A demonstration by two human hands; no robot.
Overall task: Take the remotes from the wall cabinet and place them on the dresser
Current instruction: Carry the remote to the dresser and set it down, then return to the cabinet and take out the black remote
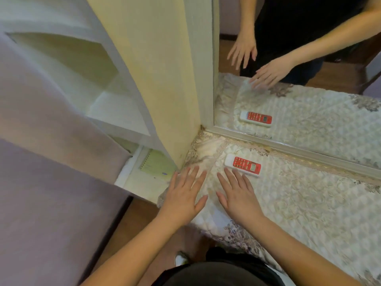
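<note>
A white remote with a red face (243,165) lies flat on the dresser (309,203), which is covered with a cream quilted cloth, close to the mirror's base. My right hand (237,195) hovers palm down just in front of the remote, fingers spread, holding nothing. My left hand (183,197) is beside it at the dresser's left corner, also spread and holding nothing. The wall cabinet (115,108) with white open shelves stands to the left; no remote shows on its visible shelves.
A mirror (299,100) behind the dresser reflects the remote and both hands. A tall cream panel (160,69) separates cabinet and dresser. A green notebook (156,165) lies on a low shelf at left. A mauve surface (41,162) fills the left foreground; wood floor lies below.
</note>
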